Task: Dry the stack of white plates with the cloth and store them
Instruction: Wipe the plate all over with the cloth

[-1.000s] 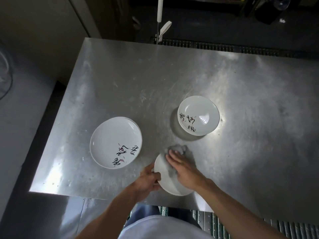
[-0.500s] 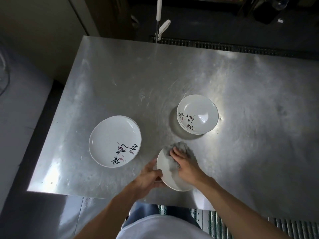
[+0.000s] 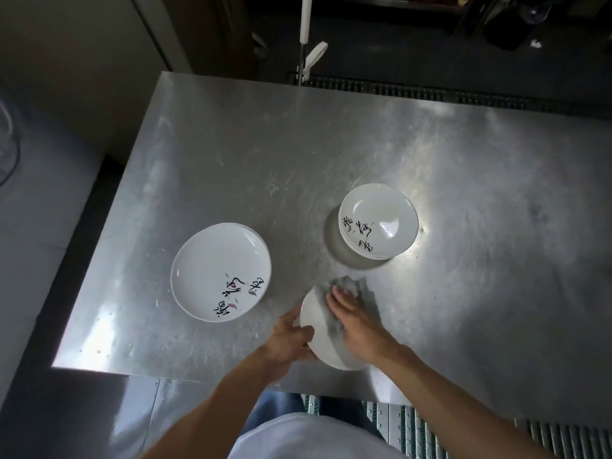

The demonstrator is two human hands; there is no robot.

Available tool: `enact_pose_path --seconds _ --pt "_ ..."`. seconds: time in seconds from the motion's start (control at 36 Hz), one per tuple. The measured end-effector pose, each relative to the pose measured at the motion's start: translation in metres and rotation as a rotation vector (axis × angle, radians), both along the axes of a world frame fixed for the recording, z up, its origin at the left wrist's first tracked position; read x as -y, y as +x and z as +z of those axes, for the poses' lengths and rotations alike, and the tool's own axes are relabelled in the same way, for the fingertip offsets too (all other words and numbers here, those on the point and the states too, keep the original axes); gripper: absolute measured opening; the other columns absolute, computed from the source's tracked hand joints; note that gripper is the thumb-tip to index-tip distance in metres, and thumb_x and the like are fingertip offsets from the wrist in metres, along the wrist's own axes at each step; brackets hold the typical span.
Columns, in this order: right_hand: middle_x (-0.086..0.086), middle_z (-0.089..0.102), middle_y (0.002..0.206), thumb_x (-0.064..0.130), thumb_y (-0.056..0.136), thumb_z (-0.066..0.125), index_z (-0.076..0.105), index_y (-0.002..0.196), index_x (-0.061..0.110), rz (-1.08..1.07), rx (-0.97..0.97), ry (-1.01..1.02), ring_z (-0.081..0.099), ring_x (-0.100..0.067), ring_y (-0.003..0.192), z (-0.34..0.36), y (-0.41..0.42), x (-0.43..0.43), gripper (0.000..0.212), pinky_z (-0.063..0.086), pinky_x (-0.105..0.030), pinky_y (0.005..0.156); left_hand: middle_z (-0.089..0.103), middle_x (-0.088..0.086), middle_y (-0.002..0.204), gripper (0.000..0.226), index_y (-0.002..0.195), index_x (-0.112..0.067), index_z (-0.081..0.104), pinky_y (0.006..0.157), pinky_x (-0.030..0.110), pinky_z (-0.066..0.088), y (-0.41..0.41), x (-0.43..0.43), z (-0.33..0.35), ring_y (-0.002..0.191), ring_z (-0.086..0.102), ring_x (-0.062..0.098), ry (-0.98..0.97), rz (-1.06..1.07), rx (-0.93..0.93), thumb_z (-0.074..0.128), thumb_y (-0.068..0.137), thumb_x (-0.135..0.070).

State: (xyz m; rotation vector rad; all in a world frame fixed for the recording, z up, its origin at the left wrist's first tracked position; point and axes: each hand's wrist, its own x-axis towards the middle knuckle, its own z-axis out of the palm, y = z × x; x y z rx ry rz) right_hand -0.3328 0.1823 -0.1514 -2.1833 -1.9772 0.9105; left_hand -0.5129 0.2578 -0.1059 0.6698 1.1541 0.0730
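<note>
Gripping the left rim of a white plate, the left hand had its thumb and fingers curled around the edge, low in the middle of the frame, above the near edge of the steel table. The right hand lay flat on a grey cloth, fingers extended and pressing it against the plate's right half. The cloth spilled past the plate's upper rim toward the table. The visible part of this plate was plain glossy white, and it appeared tilted rather than lying flat.

To the left of centre sat the left stack of wide, shallow white plates, the top one printed with black brush characters and small pink marks near its lower right rim. Right of centre, well apart from it, stood the right stack of smaller, deeper white plates with the same lettering along the lower left, catching a bright glare. How many plates each stack held could not be told.

A white pole stood beyond the table's far edge, at the top of the frame.
</note>
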Motion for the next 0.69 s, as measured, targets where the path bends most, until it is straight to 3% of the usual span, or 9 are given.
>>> enact_pose_path --seconds 0.06,0.17,0.25,0.31,0.36,0.44,0.53,0.61,0.69 --pt "-0.007 -0.003 0.169 0.015 0.100 0.045 0.005 0.161 0.013 -0.101 0.126 -0.119 0.001 -0.022 0.156 0.003 -0.001 -0.006 0.073 0.000 -0.040 0.126 0.070 0.016 0.113 0.063 0.140 -0.023 0.054 0.069 0.044 0.063 0.008 0.006 0.000 0.082 0.071 0.026 -0.039 0.164 -0.029 0.046 0.090 0.014" --pt "-0.009 0.009 0.167 0.013 0.090 0.051 0.014 0.160 0.012 -0.193 0.104 -0.170 0.008 -0.020 0.155 0.006 -0.007 -0.005 0.079 -0.005 -0.045 0.124 0.065 0.019 0.102 0.043 0.118 -0.017 0.054 0.075 0.052 0.062 0.017 0.017 0.000 0.079 0.068 0.029 -0.095 0.286 -0.027 0.048 0.086 0.010" --pt "-0.005 0.021 0.165 -0.007 0.092 0.047 0.022 0.159 0.016 -0.315 -0.348 -0.112 0.022 -0.016 0.151 0.018 -0.012 0.005 0.074 0.013 -0.019 0.120 0.065 0.012 0.094 0.024 0.105 -0.012 0.051 0.068 0.044 0.059 0.013 0.011 0.000 0.080 0.066 0.028 -0.006 0.183 -0.086 0.061 0.083 -0.007" --pt "0.003 0.024 0.163 -0.015 0.092 0.046 0.028 0.158 0.018 -0.212 -0.546 -0.073 0.022 -0.005 0.149 0.025 -0.020 0.011 0.076 0.017 -0.012 0.117 0.069 0.015 0.093 0.035 0.109 -0.011 0.050 0.074 0.048 0.061 0.010 0.003 0.001 0.081 0.070 0.031 -0.009 0.107 -0.069 0.064 0.078 -0.018" --pt "0.004 0.021 0.165 -0.011 0.092 0.048 0.031 0.156 0.014 -0.088 -0.542 -0.034 0.014 -0.003 0.152 0.020 -0.027 0.012 0.072 0.011 -0.021 0.123 0.072 0.022 0.105 0.049 0.120 -0.013 0.052 0.084 0.055 0.061 0.006 -0.003 0.005 0.089 0.073 0.036 -0.024 0.009 -0.020 0.059 0.072 -0.017" --pt "-0.003 0.026 0.163 0.007 0.099 0.049 0.035 0.154 0.011 -0.015 -0.226 0.102 0.018 -0.012 0.153 0.009 -0.014 0.001 0.057 0.003 -0.037 0.127 0.073 0.020 0.110 0.057 0.130 -0.024 0.057 0.091 0.059 0.058 -0.001 -0.006 0.002 0.090 0.071 0.037 -0.033 -0.093 0.040 0.055 0.079 0.001" --pt "-0.009 0.019 0.166 0.020 0.100 0.050 0.030 0.156 0.008 -0.149 -0.029 0.033 0.017 -0.020 0.154 0.005 0.005 -0.007 0.061 -0.011 -0.026 0.121 0.075 0.009 0.107 0.065 0.136 -0.029 0.058 0.091 0.053 0.057 -0.002 -0.008 0.002 0.085 0.070 0.028 -0.026 -0.091 0.035 0.048 0.086 0.011" --pt "-0.008 0.033 0.161 0.025 0.097 0.051 0.037 0.153 0.008 0.053 -0.090 0.135 0.032 -0.026 0.148 0.005 -0.012 -0.005 0.060 0.015 -0.043 0.125 0.074 0.012 0.110 0.065 0.140 -0.024 0.054 0.096 0.055 0.056 0.001 -0.010 0.009 0.093 0.072 0.031 -0.001 -0.110 0.049 0.052 0.084 0.009" --pt "0.000 0.032 0.162 0.021 0.100 0.049 0.038 0.154 0.014 0.167 -0.099 0.182 0.023 -0.015 0.152 0.004 -0.010 -0.003 0.056 0.007 -0.051 0.125 0.070 0.021 0.120 0.065 0.141 -0.022 0.052 0.097 0.061 0.054 0.002 -0.010 0.015 0.100 0.070 0.037 0.014 -0.118 0.042 0.045 0.088 0.015"
